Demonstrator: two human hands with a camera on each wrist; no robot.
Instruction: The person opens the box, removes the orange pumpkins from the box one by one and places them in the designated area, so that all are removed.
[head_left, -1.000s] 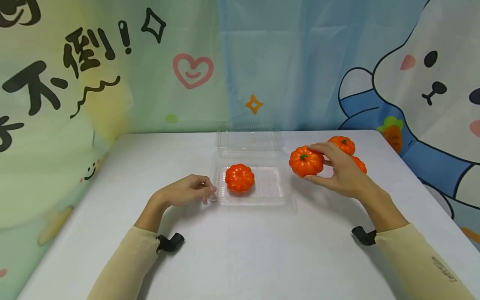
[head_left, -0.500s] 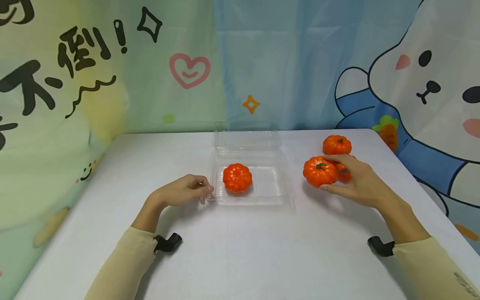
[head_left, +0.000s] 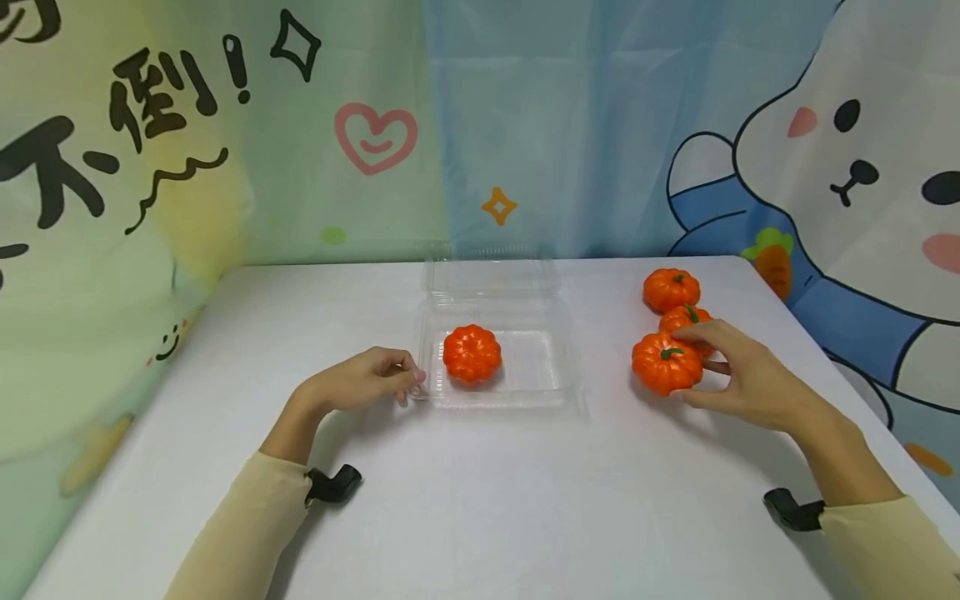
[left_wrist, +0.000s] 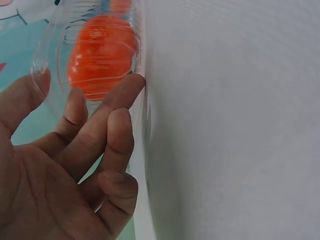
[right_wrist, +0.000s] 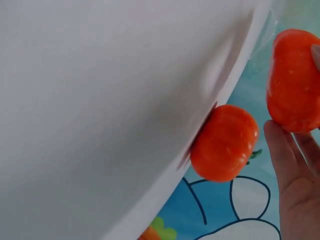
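My right hand (head_left: 738,375) grips a small orange pumpkin (head_left: 663,363) between thumb and fingers on the right side of the table. In the right wrist view this pumpkin (right_wrist: 295,85) shows above the tabletop, with fingertips against it. Just behind it in the head view are a second pumpkin (head_left: 681,315), partly covered, and a third pumpkin (head_left: 671,289). My left hand (head_left: 363,380) pinches the near left corner of a clear plastic clamshell box (head_left: 536,402). Inside the box's left half sits another orange pumpkin (head_left: 472,355), its stem not visible.
The box's clear lid (head_left: 491,277) is raised and leans back near the table's far edge. Behind the white table (head_left: 480,500) hangs a printed cloth (head_left: 570,125). A black wrist mount (head_left: 333,483) sits at each sleeve's cuff.
My right hand has carried its pumpkin rightward and lower, away from the box, to beside the two other pumpkins. The left hand stays at the box corner.
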